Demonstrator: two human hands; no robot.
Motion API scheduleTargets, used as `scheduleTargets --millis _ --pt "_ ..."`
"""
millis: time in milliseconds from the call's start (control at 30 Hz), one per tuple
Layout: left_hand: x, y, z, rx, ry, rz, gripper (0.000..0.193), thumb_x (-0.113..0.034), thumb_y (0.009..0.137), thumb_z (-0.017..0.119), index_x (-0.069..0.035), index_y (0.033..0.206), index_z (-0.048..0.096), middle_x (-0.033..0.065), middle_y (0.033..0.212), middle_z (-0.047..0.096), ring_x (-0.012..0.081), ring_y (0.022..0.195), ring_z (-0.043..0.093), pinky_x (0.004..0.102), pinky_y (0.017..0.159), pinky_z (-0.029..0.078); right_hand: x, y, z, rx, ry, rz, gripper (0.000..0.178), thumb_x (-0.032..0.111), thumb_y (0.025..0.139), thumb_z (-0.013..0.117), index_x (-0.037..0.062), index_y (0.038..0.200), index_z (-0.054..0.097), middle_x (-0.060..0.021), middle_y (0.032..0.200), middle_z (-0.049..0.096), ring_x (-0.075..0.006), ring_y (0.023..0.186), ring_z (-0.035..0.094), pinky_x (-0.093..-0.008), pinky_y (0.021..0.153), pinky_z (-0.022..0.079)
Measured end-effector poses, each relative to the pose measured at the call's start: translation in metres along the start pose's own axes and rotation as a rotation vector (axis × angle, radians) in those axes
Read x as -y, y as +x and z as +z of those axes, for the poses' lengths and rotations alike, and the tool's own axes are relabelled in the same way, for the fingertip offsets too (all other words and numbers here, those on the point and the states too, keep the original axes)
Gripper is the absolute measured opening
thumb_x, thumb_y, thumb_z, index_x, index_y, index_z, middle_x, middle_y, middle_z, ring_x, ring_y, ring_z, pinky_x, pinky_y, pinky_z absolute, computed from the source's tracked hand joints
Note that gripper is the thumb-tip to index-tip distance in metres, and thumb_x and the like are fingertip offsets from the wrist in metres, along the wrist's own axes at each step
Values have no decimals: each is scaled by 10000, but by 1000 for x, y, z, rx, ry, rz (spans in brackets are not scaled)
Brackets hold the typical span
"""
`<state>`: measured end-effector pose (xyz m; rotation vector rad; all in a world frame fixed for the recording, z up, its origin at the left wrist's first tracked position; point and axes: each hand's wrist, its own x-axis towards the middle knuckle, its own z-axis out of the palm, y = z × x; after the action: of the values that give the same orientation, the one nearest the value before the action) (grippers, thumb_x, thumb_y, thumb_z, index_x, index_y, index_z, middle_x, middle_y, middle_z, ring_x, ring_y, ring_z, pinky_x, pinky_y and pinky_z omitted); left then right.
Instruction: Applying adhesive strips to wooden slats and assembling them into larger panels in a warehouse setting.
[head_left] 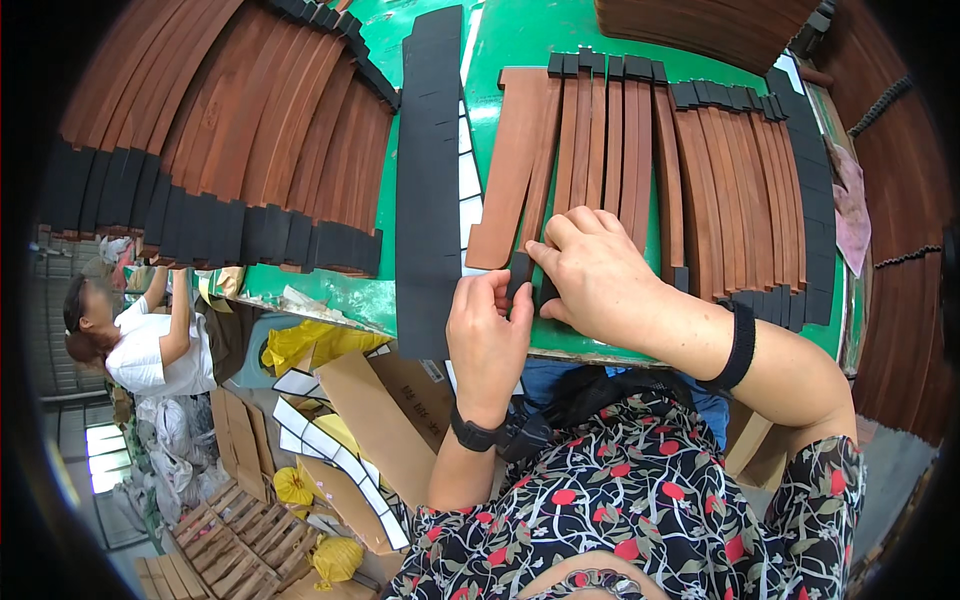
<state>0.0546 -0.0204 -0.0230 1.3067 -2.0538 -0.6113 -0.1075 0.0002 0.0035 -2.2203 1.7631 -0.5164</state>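
Note:
On a green table a reddish-brown wooden slat (540, 185) with black ends lies pointing toward me. My left hand (489, 340) is closed, thumb and fingertips pinching at the black near end (520, 268) of this slat. From the other side my right hand (598, 275) bends over the same end, its index finger and thumb curled against the black covering. A wider, flat brown piece (505, 165) lies just left of the slat. Several similar slats (610, 150) stand side by side beyond my right hand, their near ends partly hidden by it.
A long black sheet (428, 190) with small slits overhangs the green table's (360, 305) near edge. Stacked slats (250, 130) fill the left; another row (735, 190) lies right. Below are an open cardboard box (375, 420) and a wooden pallet (240, 540). A person (165, 335) works at far left.

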Motion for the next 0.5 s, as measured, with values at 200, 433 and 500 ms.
scheduleTargets --millis 200,433,500 --pt "0 1 2 3 20 21 164 -27 798 698 23 918 598 89 814 581 160 628 606 272 587 520 0 0 -2 6 -7 10 598 222 643 812 -10 1163 631 -113 1015 566 -290 1045 507 -404 957 379" --pt "2 -1 5 -18 42 36 161 -21 794 695 13 921 601 79 803 570 156 619 598 274 582 516 0 0 -2 7 6 8 596 220 636 814 -10 1156 633 -112 1014 567 -287 1044 508 -401 951 381" --pt "3 -1 5 -23 45 42 162 -21 794 696 12 920 601 77 802 569 155 618 597 274 581 515 0 0 -2 8 7 7 595 217 635 814 -8 1156 633 -112 1014 567 -288 1044 508 -401 948 383"
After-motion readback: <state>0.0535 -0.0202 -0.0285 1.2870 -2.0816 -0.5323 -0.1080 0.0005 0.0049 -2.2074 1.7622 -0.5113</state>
